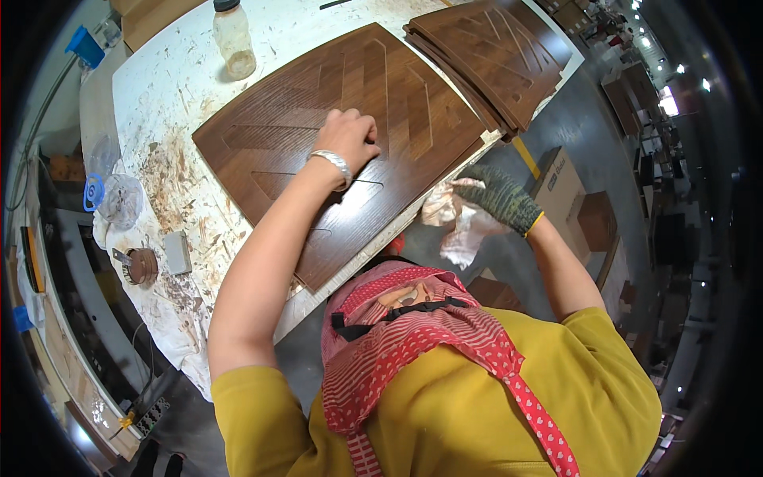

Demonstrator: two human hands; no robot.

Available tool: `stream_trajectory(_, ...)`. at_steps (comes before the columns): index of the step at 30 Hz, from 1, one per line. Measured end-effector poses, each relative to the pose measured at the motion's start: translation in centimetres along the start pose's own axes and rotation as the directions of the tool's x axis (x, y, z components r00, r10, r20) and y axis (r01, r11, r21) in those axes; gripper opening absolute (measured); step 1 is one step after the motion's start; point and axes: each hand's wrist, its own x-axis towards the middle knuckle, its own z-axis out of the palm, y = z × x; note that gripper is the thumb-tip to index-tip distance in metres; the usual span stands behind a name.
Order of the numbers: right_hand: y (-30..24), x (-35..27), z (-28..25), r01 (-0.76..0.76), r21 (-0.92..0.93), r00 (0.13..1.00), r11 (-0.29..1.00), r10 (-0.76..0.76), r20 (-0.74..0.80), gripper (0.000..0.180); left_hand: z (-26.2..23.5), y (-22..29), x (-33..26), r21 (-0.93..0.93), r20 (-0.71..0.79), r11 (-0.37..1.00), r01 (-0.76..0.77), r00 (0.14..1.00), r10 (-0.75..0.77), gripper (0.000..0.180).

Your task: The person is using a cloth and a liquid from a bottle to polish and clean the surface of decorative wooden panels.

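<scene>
A dark brown wooden panel (350,95) with carved slanted grooves lies flat on the table before me. My left hand (350,133), bare and with a silver bracelet at the wrist, rests on the middle of the panel. Its fingers are curled in; whatever they may hold is hidden. Off the panel's near right edge, my right hand (499,197) wears a dark green knit glove. It grips a crumpled, stained whitish cloth (462,226) that hangs down beside the table's edge.
Several similar panels (509,60) are stacked at the far right. A clear jar (234,44) with a dark lid stands at the back. To the left, an open round tin (140,266) sits beside a grey block (176,253) on the smeared white table (171,111). Cardboard boxes (560,195) stand on the floor.
</scene>
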Motion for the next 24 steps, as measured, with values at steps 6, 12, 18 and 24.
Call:
stream_trajectory(6,-1.7,2.2,1.1,0.249,-0.257,0.965,0.934,-0.262,-0.018,0.027,0.2,1.7,1.7,0.257,0.135,0.965,0.055,0.987,-0.093,0.024)
stream_trajectory(12,-3.7,2.9,1.6,0.007,-0.12,1.0,0.993,-0.009,-0.015,0.029,0.6,1.7,4.7,0.323,0.44,0.943,0.075,0.871,-0.22,0.048)
stream_trajectory(18,-1.5,3.7,2.0,0.098,-0.112,0.995,0.989,-0.094,0.042,0.034,1.3,1.3,5.8,0.377,0.454,0.926,-0.007,0.873,-0.178,0.026)
stream_trajectory(24,-2.6,3.9,2.0,0.083,-0.13,0.996,0.988,-0.078,0.04,0.033,0.6,2.0,6.2,0.426,0.525,0.904,-0.043,0.825,-0.208,0.026)
